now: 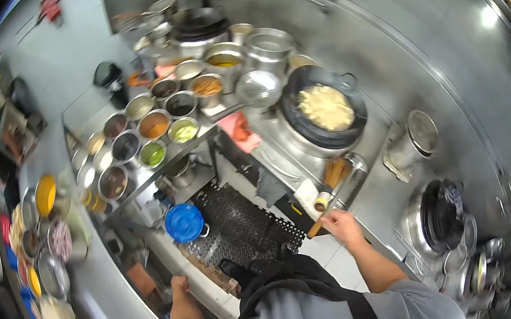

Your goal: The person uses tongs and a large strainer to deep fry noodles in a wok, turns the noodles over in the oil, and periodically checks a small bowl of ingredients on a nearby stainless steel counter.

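My right hand [341, 227] closes at the wooden handle of a metal ladle [354, 162], whose shaft slants up across the range's edge. Beside the shaft lies a bamboo wok brush [333, 176]. Beyond them a black wok [296, 121] sits on a burner, with a pale yellow, lumpy food [326, 108] in it. A perforated metal strainer [258, 88] rests left of the wok. My left hand [180, 284] hangs low beside the left counter, fingers curled, with nothing visible in it.
Metal pots of sauces and seasonings [154, 125] crowd the shelf ahead. A blue lidded bucket [184, 222] stands by the black perforated floor mat [244, 227]. Bowls of ingredients [60, 240] line the left counter [105, 294]. Another wok [441, 216] sits at right.
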The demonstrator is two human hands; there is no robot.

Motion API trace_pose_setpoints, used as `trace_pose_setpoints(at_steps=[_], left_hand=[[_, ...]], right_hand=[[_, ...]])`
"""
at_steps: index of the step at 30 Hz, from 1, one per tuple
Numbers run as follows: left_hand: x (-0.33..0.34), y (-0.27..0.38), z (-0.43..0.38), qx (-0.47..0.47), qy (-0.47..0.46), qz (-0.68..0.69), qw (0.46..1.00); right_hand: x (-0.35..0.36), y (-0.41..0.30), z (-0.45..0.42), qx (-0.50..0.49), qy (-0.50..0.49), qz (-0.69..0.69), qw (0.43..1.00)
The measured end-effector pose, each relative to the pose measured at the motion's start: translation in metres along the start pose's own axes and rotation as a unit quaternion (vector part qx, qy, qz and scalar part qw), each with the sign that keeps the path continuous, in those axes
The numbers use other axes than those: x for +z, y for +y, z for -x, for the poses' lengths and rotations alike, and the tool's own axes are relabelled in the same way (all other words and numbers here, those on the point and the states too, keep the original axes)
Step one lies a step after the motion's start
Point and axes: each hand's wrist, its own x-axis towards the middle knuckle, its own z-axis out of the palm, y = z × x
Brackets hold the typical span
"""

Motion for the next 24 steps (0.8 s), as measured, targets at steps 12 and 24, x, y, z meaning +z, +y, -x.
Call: trace_pose_setpoints(at_steps=[12, 24], left_hand=[[0.156, 0.235, 0.060, 0.176, -0.083, -0.088, 0.977], [0.098, 0.207, 0.102, 0.047, -0.036, -0.124, 0.990]], right_hand=[[-0.241, 0.292, -0.016, 0.299, 0.469, 0.062, 0.829], [-0.211, 0.335, -0.173, 0.206, 0.445, -0.686, 0.537]])
